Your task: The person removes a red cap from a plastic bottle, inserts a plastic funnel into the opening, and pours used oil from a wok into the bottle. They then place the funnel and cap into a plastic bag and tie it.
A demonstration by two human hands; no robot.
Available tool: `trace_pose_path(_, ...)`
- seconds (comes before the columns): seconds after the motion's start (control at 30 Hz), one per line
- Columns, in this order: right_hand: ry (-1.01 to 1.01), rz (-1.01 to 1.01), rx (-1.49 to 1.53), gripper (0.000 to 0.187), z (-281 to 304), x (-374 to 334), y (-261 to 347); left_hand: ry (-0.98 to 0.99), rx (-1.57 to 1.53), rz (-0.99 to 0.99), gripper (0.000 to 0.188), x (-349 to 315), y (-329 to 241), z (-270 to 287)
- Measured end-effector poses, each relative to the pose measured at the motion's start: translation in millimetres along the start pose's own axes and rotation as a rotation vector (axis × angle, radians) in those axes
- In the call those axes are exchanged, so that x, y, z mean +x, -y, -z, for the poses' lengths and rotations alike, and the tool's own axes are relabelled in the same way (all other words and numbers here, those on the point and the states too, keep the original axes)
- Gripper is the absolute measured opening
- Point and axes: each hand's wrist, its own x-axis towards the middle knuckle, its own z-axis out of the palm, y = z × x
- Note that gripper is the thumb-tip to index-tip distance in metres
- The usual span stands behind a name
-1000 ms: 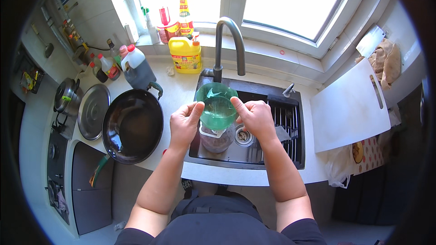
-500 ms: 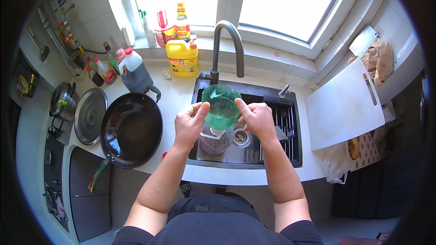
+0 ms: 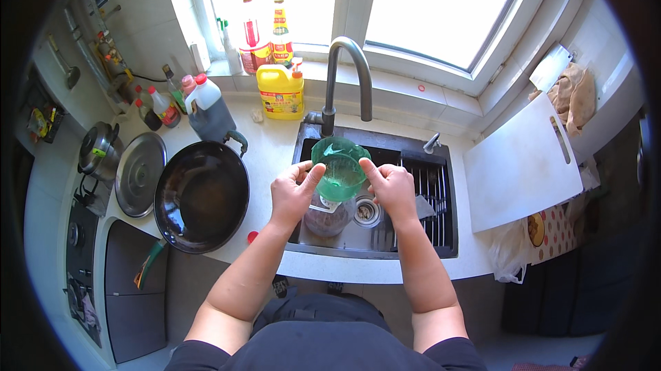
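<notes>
Over the sink (image 3: 375, 255) I hold a translucent green plastic bowl (image 3: 339, 179) between both hands. My left hand (image 3: 292, 191) grips its left rim, thumb on top. On the opposite side my right hand (image 3: 391, 188) pinches the rim in the same way. The bowl is tilted so that its inside shows. Partly hidden beneath it, a clear rounded container (image 3: 327, 219) with a white piece at its top stands in the sink basin, beside the drain strainer (image 3: 366, 213). The grey faucet (image 3: 350, 47) arches just beyond the bowl; no water stream can be made out.
Left of the sink lie a black wok (image 3: 202, 195), a metal lid (image 3: 140, 175) and a red cap (image 3: 253, 237). A yellow jug (image 3: 281, 92) and several bottles line the back. On the right are a black drying rack (image 3: 432, 195) and a leaning white cutting board (image 3: 523, 164).
The bowl and both hands have shifted slightly right and down in the picture, and the whole view has moved a little. Both hands keep their hold on the rim.
</notes>
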Motion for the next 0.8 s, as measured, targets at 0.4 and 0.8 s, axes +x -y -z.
trace_pose_path(0.4, -0.452, 0.408, 0.27, 0.016, -12, -20, -15, -0.251, 0.08, -0.209, 0.042, -18, -4, 20)
trace_pose_path(0.8, 0.67, -0.143, 0.69, 0.017, -207, -168, 88, -0.107, 0.116, 0.149, 0.026, -91, 47, 264)
